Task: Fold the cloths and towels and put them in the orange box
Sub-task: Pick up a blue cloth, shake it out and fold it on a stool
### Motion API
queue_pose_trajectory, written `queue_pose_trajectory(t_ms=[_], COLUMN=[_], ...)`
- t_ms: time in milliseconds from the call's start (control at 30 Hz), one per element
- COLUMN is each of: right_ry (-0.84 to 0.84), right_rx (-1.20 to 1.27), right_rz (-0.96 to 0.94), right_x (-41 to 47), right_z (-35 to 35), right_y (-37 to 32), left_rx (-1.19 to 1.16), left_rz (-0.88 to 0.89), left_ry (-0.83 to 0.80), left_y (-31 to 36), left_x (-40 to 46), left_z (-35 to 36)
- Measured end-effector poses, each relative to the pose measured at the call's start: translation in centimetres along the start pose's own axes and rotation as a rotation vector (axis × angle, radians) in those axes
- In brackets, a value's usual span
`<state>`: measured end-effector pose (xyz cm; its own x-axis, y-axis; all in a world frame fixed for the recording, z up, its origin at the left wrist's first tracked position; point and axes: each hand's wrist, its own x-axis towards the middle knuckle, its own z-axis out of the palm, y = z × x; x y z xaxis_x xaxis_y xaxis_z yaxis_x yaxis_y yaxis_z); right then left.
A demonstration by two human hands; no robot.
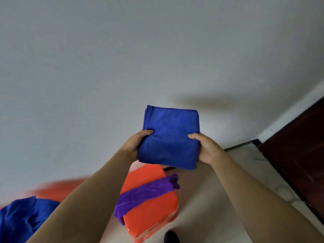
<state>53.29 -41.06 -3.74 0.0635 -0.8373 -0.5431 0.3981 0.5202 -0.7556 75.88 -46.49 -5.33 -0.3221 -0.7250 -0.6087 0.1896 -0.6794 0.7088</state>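
A folded blue cloth (pixel 171 137) is held up in the air in front of a pale wall. My left hand (pixel 135 143) grips its lower left edge, thumb on top. My right hand (pixel 206 148) grips its lower right edge the same way. Below the cloth stands the orange box (pixel 150 207), and a purple cloth (pixel 145 193) is draped across its top. Another blue cloth (pixel 22 218) lies crumpled at the bottom left, partly behind my left forearm.
A blurred orange surface (pixel 57 190) shows at the lower left behind my left arm. A dark brown door or panel (pixel 298 151) stands at the right, above a light tiled floor (pixel 219 207). A dark shoe tip (pixel 171 236) shows at the bottom.
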Motion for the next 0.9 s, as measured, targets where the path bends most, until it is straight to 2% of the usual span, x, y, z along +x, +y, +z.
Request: queue_pose_trajectory(t_ms=[200,300,600,767,900], right_ry=[0.235,0.412,0.942,1.181,1.312], right_rx=[0.255,0.369,0.656,0.789,0.879], right_rz=[-0.262,-0.346,-0.529,-0.566,-0.651], right_x=[-10.1,-15.9,-37.5,-49.1,-56.8], right_z=[-3.9,-5.7,-9.8,-10.5,-10.9], right_y=[2.9,6.0,18.4,26.8,33.3], left_rx=[0.25,0.357,0.722,0.891,0.974], left_rz=[-0.047,-0.098,-0.315,-0.412,-0.474], left_ry=[-0.463,-0.606,-0.972,-1.141,-1.283], left_y=[-1.0,-3.5,-19.0,-29.6,-37.6], left_x=[-2.2,-3.4,-13.5,-21.9,-29.0], left_z=[7.2,11.2,25.9,31.5,34.6])
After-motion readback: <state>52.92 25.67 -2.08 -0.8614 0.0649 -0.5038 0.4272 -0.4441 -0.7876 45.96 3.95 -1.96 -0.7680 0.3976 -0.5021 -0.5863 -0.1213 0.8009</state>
